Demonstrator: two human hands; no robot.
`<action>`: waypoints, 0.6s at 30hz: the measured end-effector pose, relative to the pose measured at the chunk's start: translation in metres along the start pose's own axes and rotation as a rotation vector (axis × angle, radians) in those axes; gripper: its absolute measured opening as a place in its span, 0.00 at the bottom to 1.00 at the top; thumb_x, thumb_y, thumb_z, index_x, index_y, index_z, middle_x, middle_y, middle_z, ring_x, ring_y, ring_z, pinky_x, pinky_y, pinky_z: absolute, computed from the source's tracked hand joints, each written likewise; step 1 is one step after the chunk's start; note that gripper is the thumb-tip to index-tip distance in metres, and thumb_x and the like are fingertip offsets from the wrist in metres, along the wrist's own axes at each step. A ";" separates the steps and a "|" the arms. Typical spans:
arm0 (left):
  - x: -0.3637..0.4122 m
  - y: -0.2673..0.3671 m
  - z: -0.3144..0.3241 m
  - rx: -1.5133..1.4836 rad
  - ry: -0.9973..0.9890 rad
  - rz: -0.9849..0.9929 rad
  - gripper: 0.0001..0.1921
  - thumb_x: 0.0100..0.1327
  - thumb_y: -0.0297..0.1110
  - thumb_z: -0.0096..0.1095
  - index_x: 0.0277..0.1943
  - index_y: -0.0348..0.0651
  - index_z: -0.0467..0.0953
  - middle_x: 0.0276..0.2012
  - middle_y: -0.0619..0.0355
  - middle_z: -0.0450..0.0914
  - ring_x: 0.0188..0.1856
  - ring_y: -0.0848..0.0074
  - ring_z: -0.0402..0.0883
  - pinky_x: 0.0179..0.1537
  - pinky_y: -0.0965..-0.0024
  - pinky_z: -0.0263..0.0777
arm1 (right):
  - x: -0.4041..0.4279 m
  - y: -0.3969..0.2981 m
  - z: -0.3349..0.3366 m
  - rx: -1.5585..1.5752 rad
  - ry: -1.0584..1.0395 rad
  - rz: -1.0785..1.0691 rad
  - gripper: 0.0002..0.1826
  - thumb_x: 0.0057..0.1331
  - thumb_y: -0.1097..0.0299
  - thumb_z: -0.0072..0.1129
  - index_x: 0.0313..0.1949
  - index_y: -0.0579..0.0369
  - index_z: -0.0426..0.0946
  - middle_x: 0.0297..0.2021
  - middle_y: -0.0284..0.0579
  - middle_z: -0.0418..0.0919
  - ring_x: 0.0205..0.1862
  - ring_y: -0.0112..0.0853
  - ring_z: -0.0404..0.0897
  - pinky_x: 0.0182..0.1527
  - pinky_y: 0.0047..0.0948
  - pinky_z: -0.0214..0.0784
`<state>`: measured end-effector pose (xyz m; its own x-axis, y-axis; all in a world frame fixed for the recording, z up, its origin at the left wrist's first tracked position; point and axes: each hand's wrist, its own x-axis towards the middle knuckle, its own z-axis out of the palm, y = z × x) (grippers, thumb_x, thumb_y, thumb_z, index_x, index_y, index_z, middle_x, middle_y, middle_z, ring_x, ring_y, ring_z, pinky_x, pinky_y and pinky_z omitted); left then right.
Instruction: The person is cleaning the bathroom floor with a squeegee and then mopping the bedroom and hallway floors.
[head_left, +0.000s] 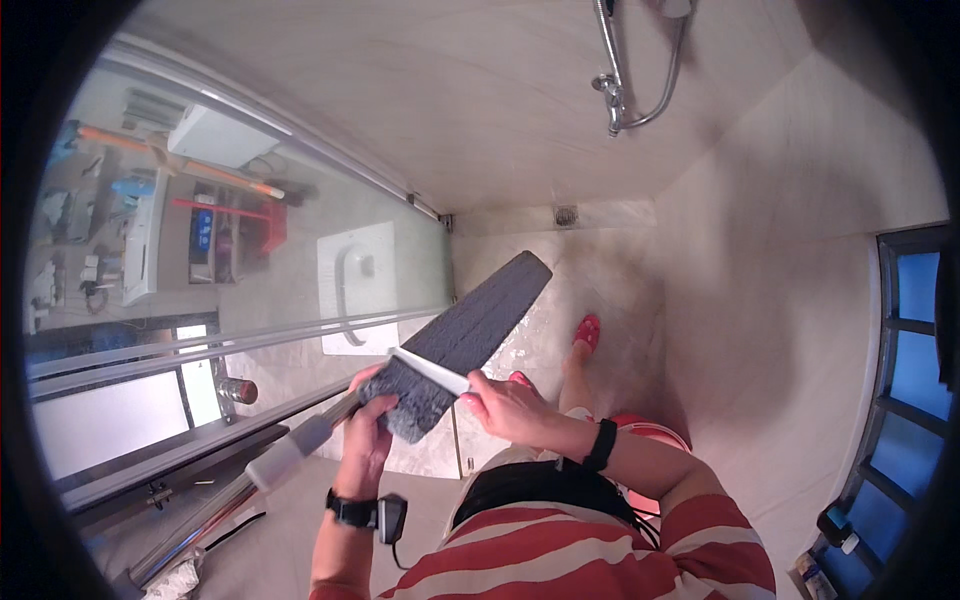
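A long grey flat mop pad of a flat mop lies slantwise in front of me, its far end pointing up and to the right. My left hand grips the near, fluffy end of the pad, thumb on top. With thumb and fingertips my right hand pinches the right end of a white plastic strip that crosses the pad. A metal mop pole with a white sleeve runs from beside my left hand towards the lower left. How the pole joins the pad is hidden.
A glass partition stands at the left, with a squat toilet beyond it. A chrome shower tap is on the far wall above a floor drain. A red bucket stands beside my right forearm. A blue-paned window is at the right.
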<state>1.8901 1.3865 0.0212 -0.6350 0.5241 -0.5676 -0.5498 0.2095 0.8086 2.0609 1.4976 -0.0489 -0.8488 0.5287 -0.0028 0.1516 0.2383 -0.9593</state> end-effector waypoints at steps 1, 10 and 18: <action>-0.011 0.009 -0.002 0.037 0.002 0.005 0.25 0.41 0.13 0.48 0.47 0.40 0.68 0.40 0.56 0.71 0.45 0.70 0.70 0.48 0.71 0.64 | -0.002 0.021 0.008 0.003 0.058 0.021 0.10 0.62 0.65 0.49 0.35 0.57 0.61 0.15 0.55 0.71 0.20 0.53 0.73 0.25 0.48 0.63; -0.085 0.059 -0.053 -0.011 0.102 0.070 0.26 0.36 0.21 0.51 0.46 0.39 0.68 0.40 0.55 0.71 0.44 0.67 0.71 0.49 0.66 0.67 | -0.005 0.254 -0.073 -0.541 0.302 0.869 0.18 0.61 0.57 0.46 0.39 0.61 0.69 0.32 0.61 0.76 0.37 0.50 0.76 0.39 0.45 0.68; -0.044 0.013 -0.047 -0.050 0.014 -0.023 0.23 0.43 0.16 0.51 0.47 0.39 0.68 0.40 0.58 0.71 0.44 0.73 0.69 0.49 0.72 0.63 | -0.009 0.017 -0.006 0.191 -0.071 0.261 0.09 0.63 0.65 0.49 0.35 0.59 0.68 0.21 0.40 0.72 0.25 0.23 0.72 0.25 0.29 0.63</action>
<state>1.8848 1.3274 0.0495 -0.6293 0.5076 -0.5885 -0.5906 0.1798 0.7866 2.0742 1.5018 -0.0635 -0.8281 0.4918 -0.2692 0.2770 -0.0585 -0.9591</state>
